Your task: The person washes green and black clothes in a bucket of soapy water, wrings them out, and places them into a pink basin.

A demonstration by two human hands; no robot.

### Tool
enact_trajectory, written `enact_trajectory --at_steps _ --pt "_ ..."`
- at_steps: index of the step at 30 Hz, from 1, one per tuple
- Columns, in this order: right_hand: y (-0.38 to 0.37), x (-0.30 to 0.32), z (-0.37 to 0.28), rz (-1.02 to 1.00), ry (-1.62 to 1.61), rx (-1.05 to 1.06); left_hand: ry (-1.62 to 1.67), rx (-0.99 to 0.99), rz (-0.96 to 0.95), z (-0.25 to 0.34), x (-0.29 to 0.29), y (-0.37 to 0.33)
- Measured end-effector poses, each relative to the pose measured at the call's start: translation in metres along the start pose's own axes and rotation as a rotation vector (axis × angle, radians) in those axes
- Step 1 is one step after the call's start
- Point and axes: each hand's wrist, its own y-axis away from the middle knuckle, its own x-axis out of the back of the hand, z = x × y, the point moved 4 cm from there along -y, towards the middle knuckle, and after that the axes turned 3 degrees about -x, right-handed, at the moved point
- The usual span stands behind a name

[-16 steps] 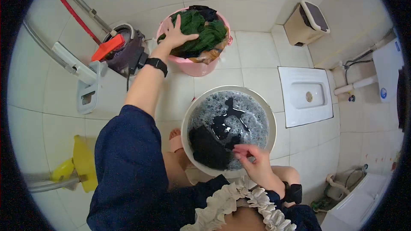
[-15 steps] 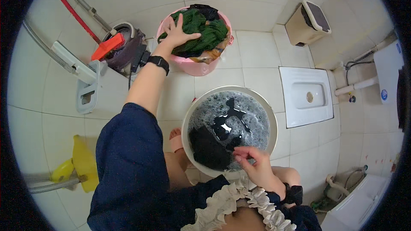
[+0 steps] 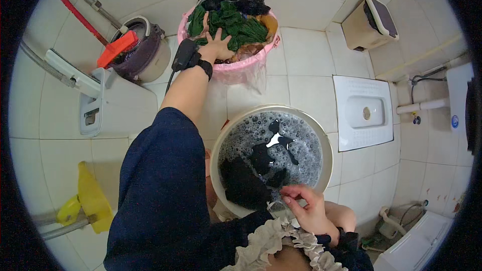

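Observation:
My left hand (image 3: 218, 46) is spread open on a dark green knitted garment (image 3: 236, 22) that lies on a heap of clothes in a pink basket (image 3: 225, 73). Black clothing (image 3: 249, 2) and brownish fabric (image 3: 251, 50) lie around the green one. Closer to me stands a large pale basin (image 3: 327, 159) of grey, bubbly water. Dark cloth (image 3: 245, 184) floats and soaks at its near left side. My right hand (image 3: 310, 212) hovers at the basin's near right rim, fingers loosely curled toward the thumb, and nothing shows in them.
A white squat toilet (image 3: 365, 115) is set in the tiled floor on the right. Behind it stands a beige bin (image 3: 369, 24). Left of the basket is a bucket (image 3: 150, 52) with a red-headed tool (image 3: 118, 49). A yellow plastic piece (image 3: 93, 198) is at the left wall.
My left hand has moved nearer and slightly right on the clothes, and the green garment has shifted and bunched up. The right hand stays near the basin rim. The view has shifted slightly.

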Motion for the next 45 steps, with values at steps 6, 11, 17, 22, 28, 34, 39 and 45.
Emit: enact_trajectory --at_steps 6,11,17,22,28,34,39,45 --pt "0.000 0.007 0.002 0.023 -0.028 0.009 -0.245 -0.060 0.069 0.001 -0.012 -0.027" --pt "0.000 0.012 0.003 0.031 0.017 -0.012 -0.365 -0.078 0.141 -0.017 -0.043 -0.058" --pt "0.008 0.015 0.002 0.020 -0.030 0.048 -0.157 -0.148 -0.256 0.031 0.011 -0.002" --pt "0.008 0.018 -0.007 -0.007 -0.082 0.124 0.054 -0.166 -0.056 0.017 0.040 0.013" --pt "0.015 0.022 -0.009 0.003 -0.139 0.124 0.190 -0.048 0.327 -0.010 0.076 0.021" --pt "0.020 0.023 -0.010 -0.006 -0.136 0.154 0.432 0.083 1.062 -0.077 0.095 0.019" --pt "0.016 0.023 -0.006 -0.017 -0.122 0.137 0.152 0.036 0.336 -0.020 0.041 0.012" --pt "0.014 0.022 0.000 -0.020 -0.116 0.105 0.008 0.102 0.134 -0.004 0.011 0.013"
